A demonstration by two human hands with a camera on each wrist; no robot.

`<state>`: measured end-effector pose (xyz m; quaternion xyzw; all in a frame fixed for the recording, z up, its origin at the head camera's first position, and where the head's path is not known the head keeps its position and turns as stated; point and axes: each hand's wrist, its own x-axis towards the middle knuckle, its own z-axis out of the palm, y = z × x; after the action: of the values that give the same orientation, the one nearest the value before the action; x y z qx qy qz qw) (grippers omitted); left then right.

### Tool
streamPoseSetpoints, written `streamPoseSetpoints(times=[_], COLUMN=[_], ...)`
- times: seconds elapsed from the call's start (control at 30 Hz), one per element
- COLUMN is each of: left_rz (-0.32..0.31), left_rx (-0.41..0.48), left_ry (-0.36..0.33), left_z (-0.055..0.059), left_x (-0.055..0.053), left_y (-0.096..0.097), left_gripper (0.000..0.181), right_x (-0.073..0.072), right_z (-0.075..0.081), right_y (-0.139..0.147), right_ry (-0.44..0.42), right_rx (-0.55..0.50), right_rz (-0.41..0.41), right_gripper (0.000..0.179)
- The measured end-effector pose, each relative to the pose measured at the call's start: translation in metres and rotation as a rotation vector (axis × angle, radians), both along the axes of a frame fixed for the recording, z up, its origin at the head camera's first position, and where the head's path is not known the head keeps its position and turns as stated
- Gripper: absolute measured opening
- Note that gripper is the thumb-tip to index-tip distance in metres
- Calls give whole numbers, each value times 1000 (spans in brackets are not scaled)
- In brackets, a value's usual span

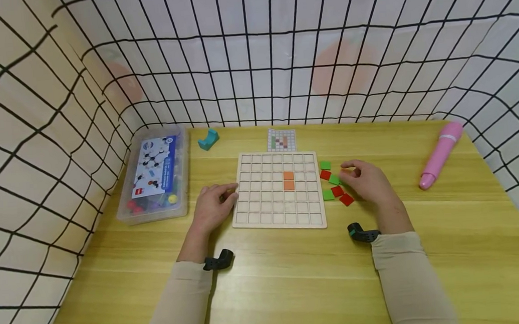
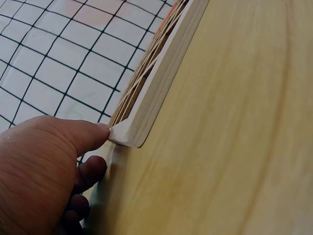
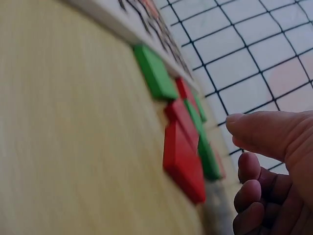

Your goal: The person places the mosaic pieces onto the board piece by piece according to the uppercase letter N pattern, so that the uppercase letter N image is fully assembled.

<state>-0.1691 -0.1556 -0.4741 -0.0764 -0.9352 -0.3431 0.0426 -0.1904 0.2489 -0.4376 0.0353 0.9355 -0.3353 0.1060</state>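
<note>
Grid board (image 1: 265,186): wooden, lying flat; two orange tiles (image 1: 288,175) sit in neighbouring cells of one column, at about 2 o'clock from its middle.
Right hand (image 1: 369,182): at the board's 3 o'clock side, the nearer hand to the loose tiles; thumb and forefinger parted, other fingers loosely bent, no tile visible between them.
Left hand (image 1: 213,205): at the board's 9 o'clock edge, thumb touching it, fingers relaxed and gripping nothing that shows.
Pattern card (image 1: 281,140): just beside the board at 12 o'clock.
Loose tiles: three green and three red visible, square, so no long axis; the scatter runs roughly 12 to 6 between board and right hand.
Nearest green tile (image 1: 334,179): at 8 o'clock from the right fingertips, right beside them; contact cannot be told.
Upper red tile (image 1: 325,174): at 9 o'clock, beyond the fingertips.
Lowest red tile (image 1: 346,199): at 6 o'clock, apart from them.
</note>
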Motion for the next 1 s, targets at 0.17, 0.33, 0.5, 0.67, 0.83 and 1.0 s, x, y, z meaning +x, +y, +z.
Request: streamPoseSetpoints(times=[0.17, 0.33, 0.5, 0.67, 0.83, 1.0], left_rz=[1, 2, 0, 5, 3, 3], left_rx=[2, 4, 2, 2, -2, -5], left_ry=[-10, -12, -8, -5, -5, -10], left_z=[1, 1, 3, 2, 2, 2], left_x=[0, 1, 1, 1, 1, 1], left_y=[0, 1, 1, 1, 1, 1], left_gripper=[34, 34, 34, 34, 34, 34], right_x=[-2, -3, -3, -2, -1, -1], right_z=[-9, -13, -15, -13, -12, -16], right_y=[10, 14, 14, 15, 17, 19], right_ry=[-9, -7, -5, -10, -11, 7], right_rx=[21, 35, 31, 14, -6, -23], right_rz=[-24, -19, 5, 36, 49, 4], right_gripper=[52, 49, 46, 47, 49, 51])
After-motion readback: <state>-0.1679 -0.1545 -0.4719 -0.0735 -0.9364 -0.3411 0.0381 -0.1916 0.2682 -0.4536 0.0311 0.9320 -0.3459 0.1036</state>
